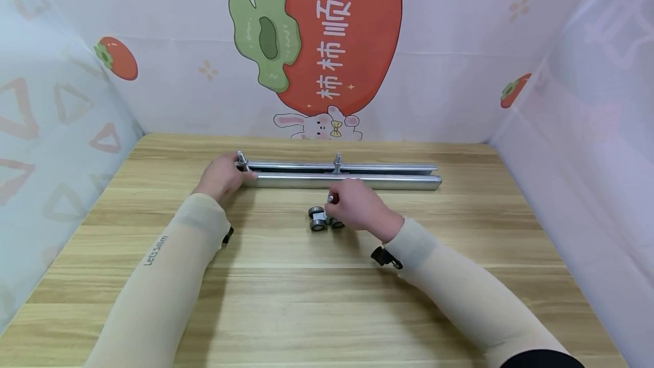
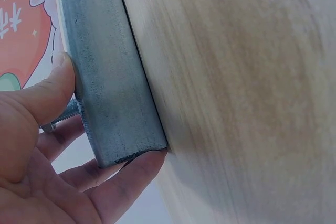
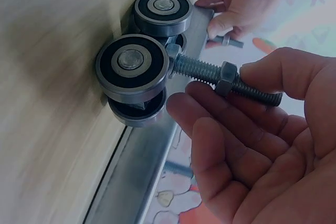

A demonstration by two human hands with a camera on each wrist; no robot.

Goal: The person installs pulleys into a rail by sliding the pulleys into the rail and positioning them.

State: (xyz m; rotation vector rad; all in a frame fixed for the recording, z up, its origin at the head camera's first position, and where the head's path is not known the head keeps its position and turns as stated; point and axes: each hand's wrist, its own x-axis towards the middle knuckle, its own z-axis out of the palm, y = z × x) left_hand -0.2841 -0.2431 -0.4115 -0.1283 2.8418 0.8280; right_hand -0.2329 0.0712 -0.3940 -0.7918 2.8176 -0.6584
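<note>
A long metal channel rail (image 1: 352, 182) lies across the back of the table, its slot facing up. My left hand (image 1: 223, 176) grips the rail's left end. In the left wrist view the thumb (image 2: 60, 82) rests along one edge and the fingers curl round the end. Two threaded bolts rise from the slot, one bolt (image 1: 242, 158) by the left hand and another bolt (image 1: 338, 162) near the middle. My right hand (image 1: 360, 204) pinches the threaded bolt (image 3: 202, 71) of a roller trolley (image 1: 318, 219). Its several bearing wheels (image 3: 134, 66) stand in front of the rail.
The wooden tabletop (image 1: 306, 305) stretches toward me in front of the rail. Behind it rises a white backdrop (image 1: 449, 72) printed with a large red persimmon. White printed cloth walls (image 1: 577, 146) stand at both sides.
</note>
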